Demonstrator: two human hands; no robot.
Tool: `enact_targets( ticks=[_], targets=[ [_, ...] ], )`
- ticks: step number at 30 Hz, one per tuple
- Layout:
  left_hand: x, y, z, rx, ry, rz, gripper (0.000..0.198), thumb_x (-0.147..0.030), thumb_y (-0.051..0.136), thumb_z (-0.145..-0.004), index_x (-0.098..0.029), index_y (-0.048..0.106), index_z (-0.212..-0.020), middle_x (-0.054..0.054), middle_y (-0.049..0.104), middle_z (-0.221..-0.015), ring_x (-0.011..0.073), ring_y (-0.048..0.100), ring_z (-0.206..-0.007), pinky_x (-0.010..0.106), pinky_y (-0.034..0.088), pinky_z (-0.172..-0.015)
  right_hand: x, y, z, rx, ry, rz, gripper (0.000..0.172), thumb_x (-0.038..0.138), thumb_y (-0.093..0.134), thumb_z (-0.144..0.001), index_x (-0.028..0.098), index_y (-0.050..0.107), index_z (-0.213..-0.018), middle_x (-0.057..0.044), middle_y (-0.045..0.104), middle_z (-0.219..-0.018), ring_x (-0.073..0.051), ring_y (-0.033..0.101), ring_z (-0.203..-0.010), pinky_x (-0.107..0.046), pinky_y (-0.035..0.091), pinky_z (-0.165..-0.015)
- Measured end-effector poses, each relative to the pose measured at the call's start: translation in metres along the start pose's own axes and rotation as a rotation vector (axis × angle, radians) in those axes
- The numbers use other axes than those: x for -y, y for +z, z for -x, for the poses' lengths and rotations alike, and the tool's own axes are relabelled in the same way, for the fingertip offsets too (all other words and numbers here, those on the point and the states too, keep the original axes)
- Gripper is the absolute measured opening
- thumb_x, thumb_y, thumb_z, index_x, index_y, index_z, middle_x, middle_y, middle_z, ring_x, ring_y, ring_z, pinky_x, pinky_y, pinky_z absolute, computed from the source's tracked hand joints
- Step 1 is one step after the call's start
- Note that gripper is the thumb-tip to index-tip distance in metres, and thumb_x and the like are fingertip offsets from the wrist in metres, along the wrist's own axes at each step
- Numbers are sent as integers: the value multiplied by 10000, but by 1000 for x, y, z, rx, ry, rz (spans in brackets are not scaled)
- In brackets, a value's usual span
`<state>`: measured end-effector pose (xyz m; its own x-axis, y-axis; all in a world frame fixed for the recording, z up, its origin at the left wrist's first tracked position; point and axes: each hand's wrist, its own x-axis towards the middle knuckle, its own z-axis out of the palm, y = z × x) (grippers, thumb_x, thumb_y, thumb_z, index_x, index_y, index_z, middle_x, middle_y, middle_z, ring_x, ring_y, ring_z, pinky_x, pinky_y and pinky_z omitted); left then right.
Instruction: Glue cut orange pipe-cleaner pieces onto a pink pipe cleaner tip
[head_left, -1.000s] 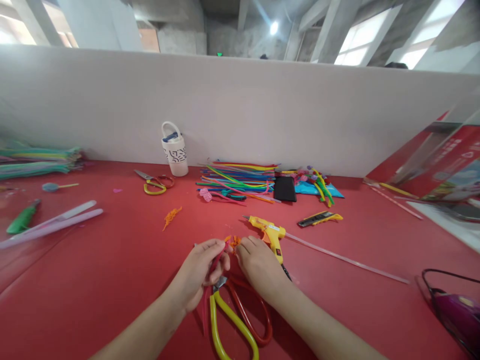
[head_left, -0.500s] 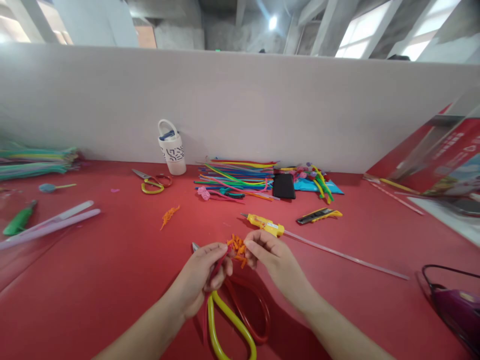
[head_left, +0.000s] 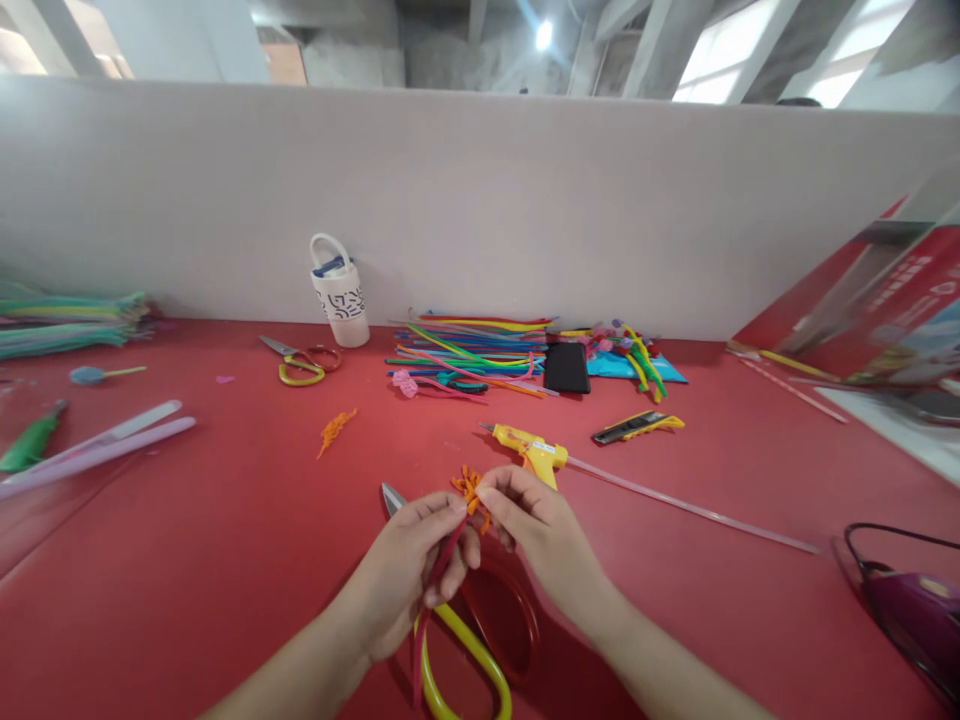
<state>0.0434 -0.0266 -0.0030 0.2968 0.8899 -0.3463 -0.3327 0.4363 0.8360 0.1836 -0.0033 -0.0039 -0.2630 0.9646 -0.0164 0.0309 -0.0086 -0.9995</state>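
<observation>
My left hand is closed around a dark red pipe cleaner, which trails down below the palm. Beside it my right hand makes a pinch, its fingertips almost touching the left thumb; what lies between them is too small to make out. Just behind the fingertips sits a cluster of short orange pieces, partly covered by the hands. Beneath both hands lies a large pair of scissors with one yellow and one red handle loop. Its blade tip sticks out past my left hand.
A yellow glue gun with a long clear stick lies just beyond my right hand, near a box cutter. Farther back are pipe cleaners, a black phone, smaller scissors and a white cup. An orange fuzzy piece lies left.
Both hands have come closer together, with the left moving slightly right and the right slightly left, so the fingertips now nearly meet in front of the orange pieces.
</observation>
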Motion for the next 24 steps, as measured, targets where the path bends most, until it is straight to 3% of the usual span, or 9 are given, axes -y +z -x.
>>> enact_targets(
  ticks=[7,17,24],
  targets=[
    [-3,3,2,-3,56,-139,168,-304,468,-824,-165,500,-736,-13,595,-573,11,339,-291,158,140,-304,0,2,5,-48,-110,143,137,274,463,-855,187,538,-781,32,501,-661,-94,456,-571,-204,389,-524],
    [-1,5,3,-143,245,-398,139,-310,483,-794,-182,531,-767,-44,546,-531,41,277,-327,203,189,-372,1,1,7,-91,-221,343,146,276,449,-867,191,529,-781,7,565,-694,-118,523,-608,-225,427,-559],
    [8,-2,2,-185,324,-499,155,-340,474,-830,-215,533,-760,-41,511,-578,84,395,-447,199,267,-425,2,0,11,-154,-413,438,22,215,520,-815,208,509,-833,16,525,-721,-121,513,-626,-229,415,-581]
  ],
)
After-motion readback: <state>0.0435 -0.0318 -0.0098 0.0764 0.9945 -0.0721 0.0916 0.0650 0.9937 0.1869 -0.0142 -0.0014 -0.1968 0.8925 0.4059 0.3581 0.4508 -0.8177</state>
